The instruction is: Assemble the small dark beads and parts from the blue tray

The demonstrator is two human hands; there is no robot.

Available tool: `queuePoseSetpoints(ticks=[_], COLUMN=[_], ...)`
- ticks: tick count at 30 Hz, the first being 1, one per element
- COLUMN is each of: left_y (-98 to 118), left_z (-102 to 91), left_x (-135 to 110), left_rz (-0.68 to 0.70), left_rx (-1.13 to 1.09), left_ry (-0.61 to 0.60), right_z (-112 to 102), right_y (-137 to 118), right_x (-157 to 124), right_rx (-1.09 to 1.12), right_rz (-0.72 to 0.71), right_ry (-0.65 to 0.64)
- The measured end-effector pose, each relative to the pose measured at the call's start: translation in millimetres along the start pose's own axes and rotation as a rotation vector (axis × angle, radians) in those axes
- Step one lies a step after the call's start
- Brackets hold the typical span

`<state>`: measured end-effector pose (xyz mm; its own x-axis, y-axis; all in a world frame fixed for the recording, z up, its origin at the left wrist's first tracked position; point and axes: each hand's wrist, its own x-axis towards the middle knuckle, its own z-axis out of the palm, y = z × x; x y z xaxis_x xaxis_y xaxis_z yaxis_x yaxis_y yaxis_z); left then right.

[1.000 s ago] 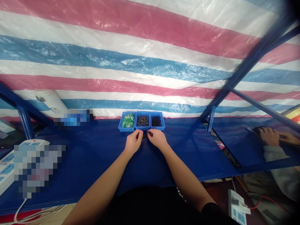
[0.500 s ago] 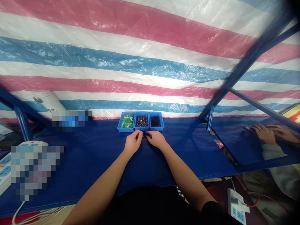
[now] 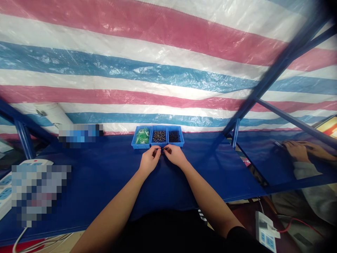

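My left hand (image 3: 150,160) and my right hand (image 3: 175,156) meet just in front of three blue bins, thumbs and fingers pinched. Between the fingertips shows a small dark part (image 3: 162,151), mostly hidden and too small to name more exactly. Beyond my hands stand the bins side by side. Green and white plastic packets (image 3: 142,136) fill the left bin (image 3: 141,146). Small brass-and-black metal pieces (image 3: 159,135) lie in the middle bin (image 3: 159,127). The right bin (image 3: 179,144) holds small black pieces (image 3: 174,136).
The bins stand on a blue table (image 3: 110,182) against a striped plastic sheet (image 3: 147,42). A white power strip (image 3: 39,162) lies at the left. Blue metal posts (image 3: 237,131) frame the right side. Past them, a co-worker's hands (image 3: 298,149) rest over a neighbouring table.
My right fingers have curled in closer to the left fingertips, and less of the dark part shows between them. The bins stay in place.
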<state>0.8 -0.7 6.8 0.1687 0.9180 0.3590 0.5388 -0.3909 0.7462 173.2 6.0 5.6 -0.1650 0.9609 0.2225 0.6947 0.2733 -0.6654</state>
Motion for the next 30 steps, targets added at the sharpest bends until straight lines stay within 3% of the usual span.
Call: queuePoseSetpoints(ticks=[5,16,30], left_y=[-7,-6,-7], left_z=[3.2,4.0,1.8], left_x=[2,2,1], left_rz=[0.025,-0.006,-0.014], left_rx=[-0.040,-0.079,-0.129], left_ry=[0.000,0.002,-0.066], right_z=[4,12,-2], right_y=[-4,-4,-12], right_x=[-1,-1,-4], right_rx=[0.305,0.513,0.348], right_rz=[-0.095,-0.058,-0.178], right_ry=[0.085,0.119,0.107])
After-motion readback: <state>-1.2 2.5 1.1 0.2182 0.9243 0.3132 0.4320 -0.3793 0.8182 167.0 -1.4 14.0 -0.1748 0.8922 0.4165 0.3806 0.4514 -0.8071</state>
